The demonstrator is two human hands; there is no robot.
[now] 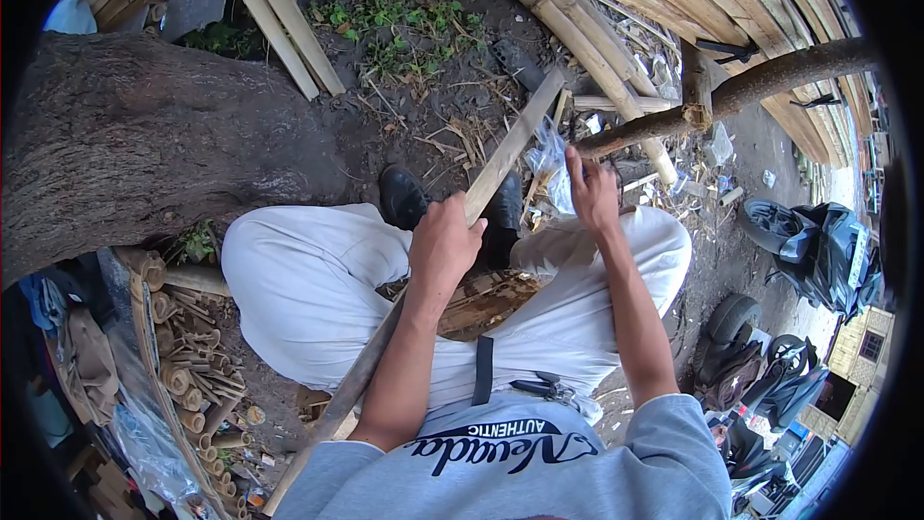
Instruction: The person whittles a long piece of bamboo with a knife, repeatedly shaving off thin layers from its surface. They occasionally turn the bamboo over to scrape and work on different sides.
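In the frame's centre, the left hand (445,241) is clamped around a bamboo strip (500,156), while the right hand (592,195) pinches a clear plastic bag (551,162), contents perhaps unreadable.

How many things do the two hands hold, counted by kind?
Bamboo strip, in the left hand: 1
Clear plastic bag, at the right hand: 1
Total: 2

L hand (445,241) fisted shut; R hand (592,191) raised, prob. pinching.
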